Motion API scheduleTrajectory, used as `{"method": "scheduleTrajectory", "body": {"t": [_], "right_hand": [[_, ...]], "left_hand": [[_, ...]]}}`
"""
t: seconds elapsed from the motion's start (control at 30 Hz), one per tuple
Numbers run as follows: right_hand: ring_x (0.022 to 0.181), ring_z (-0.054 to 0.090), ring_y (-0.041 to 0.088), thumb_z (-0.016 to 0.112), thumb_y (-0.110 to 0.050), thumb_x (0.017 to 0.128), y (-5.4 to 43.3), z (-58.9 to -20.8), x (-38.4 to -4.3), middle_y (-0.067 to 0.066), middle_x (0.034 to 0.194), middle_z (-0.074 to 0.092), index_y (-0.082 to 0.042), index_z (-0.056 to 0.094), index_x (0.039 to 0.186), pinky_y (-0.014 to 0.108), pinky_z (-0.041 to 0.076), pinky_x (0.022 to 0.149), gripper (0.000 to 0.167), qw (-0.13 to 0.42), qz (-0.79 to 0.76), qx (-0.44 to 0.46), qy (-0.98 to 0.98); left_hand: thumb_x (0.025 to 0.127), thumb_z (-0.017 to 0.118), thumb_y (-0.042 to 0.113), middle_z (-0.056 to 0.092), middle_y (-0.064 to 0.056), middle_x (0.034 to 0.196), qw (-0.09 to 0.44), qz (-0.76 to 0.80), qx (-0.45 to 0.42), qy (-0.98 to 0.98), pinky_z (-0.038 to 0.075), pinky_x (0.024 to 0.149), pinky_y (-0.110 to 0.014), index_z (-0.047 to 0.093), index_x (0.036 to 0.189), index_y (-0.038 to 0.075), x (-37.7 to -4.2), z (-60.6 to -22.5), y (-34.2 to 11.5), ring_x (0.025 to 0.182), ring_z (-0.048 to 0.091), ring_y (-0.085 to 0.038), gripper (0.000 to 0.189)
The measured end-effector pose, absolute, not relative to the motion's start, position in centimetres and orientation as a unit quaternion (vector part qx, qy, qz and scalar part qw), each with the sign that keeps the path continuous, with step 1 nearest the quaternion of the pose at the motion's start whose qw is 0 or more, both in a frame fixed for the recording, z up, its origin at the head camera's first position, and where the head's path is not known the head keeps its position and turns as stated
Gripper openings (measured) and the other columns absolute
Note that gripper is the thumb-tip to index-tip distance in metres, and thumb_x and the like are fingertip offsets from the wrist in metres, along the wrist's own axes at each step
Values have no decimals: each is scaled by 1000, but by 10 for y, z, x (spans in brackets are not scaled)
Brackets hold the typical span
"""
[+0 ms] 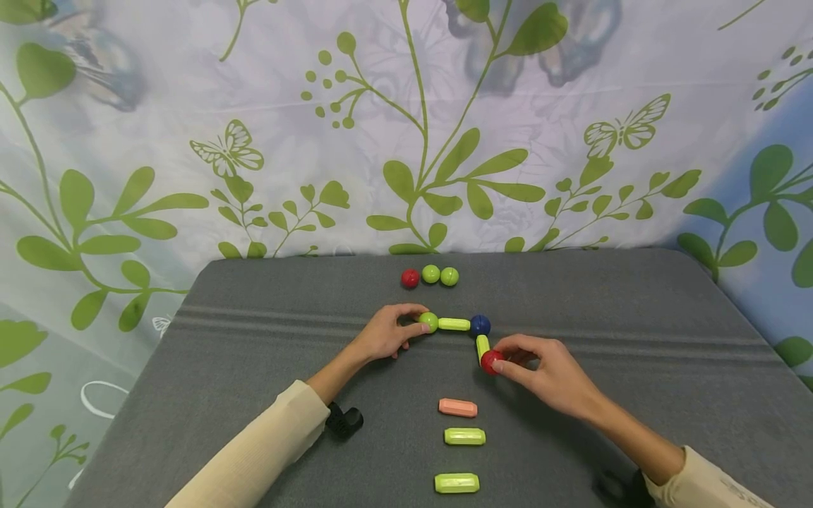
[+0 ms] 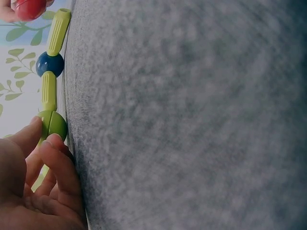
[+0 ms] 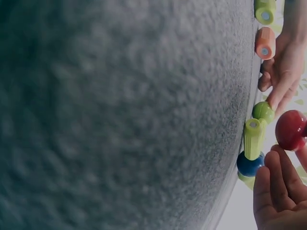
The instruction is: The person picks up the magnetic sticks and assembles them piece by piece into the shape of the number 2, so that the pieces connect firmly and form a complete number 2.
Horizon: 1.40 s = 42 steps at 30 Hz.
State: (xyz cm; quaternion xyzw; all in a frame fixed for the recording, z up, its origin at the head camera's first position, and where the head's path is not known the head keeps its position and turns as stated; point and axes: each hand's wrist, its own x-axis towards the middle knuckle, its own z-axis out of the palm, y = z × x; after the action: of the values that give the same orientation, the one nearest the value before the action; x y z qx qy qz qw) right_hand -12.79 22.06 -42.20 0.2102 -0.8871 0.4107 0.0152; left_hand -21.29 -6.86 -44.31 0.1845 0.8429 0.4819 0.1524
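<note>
My left hand (image 1: 384,333) pinches a green ball (image 1: 429,322) between thumb and fingers, low on the grey surface. A yellow-green rod (image 1: 454,324) joins that ball to a dark blue ball (image 1: 480,325). From the blue ball a second yellow-green rod (image 1: 483,346) points toward me, its end face bare in the right wrist view. With thumb and fingertips, my right hand (image 1: 549,370) holds a red ball (image 3: 290,130) near that bare end. Both wrist views show a gap between the red ball and the rod.
Closer to me lie a coral rod (image 1: 457,408) and two yellow-green rods (image 1: 464,436), set one behind another. Toward the far edge stand a loose red ball (image 1: 410,278) and two green balls (image 1: 430,274). A leaf-patterned cloth (image 1: 286,141) hangs behind the grey table (image 1: 254,395).
</note>
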Motion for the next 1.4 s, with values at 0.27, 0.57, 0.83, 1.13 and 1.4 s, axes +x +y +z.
{"method": "scheduleTrajectory", "body": {"t": [0.27, 0.57, 0.83, 1.13, 1.4], "right_hand": [[80, 61, 7, 73, -29, 92, 220, -423, -125, -13, 92, 66, -22, 71, 105, 29, 51, 69, 15, -14, 409, 224, -885], [80, 61, 8, 70, -31, 93, 220, -422, -123, -12, 92, 67, -20, 71, 106, 30, 51, 67, 16, -55, 413, 232, -879], [78, 61, 7, 70, -31, 94, 220, -422, -124, -13, 89, 66, -21, 71, 104, 29, 50, 68, 15, -62, 408, 248, -876], [77, 60, 7, 70, -31, 93, 221, -423, -125, -14, 89, 66, -20, 71, 105, 28, 50, 65, 16, -67, 398, 255, -879], [76, 60, 6, 72, -34, 92, 224, -424, -129, -13, 90, 66, -18, 71, 107, 27, 50, 65, 22, -81, 382, 245, -888]], "left_hand": [[96, 67, 20, 61, -6, 113, 157, 487, 179, 840, 46, 44, -28, 64, 128, 11, -212, -442, -69, 56, 53, -12, 33], [96, 67, 20, 61, -6, 113, 153, 483, 181, 843, 47, 43, -29, 64, 128, 11, -213, -444, -69, 55, 54, -12, 34], [96, 67, 22, 61, -6, 113, 154, 487, 180, 840, 47, 43, -29, 65, 128, 11, -213, -443, -70, 55, 53, -12, 34], [96, 68, 24, 61, -6, 112, 155, 486, 177, 842, 47, 43, -28, 65, 129, 11, -214, -443, -69, 53, 52, -12, 35], [96, 68, 23, 61, -5, 111, 155, 490, 179, 839, 47, 44, -29, 65, 128, 10, -215, -443, -70, 53, 52, -12, 35]]}}
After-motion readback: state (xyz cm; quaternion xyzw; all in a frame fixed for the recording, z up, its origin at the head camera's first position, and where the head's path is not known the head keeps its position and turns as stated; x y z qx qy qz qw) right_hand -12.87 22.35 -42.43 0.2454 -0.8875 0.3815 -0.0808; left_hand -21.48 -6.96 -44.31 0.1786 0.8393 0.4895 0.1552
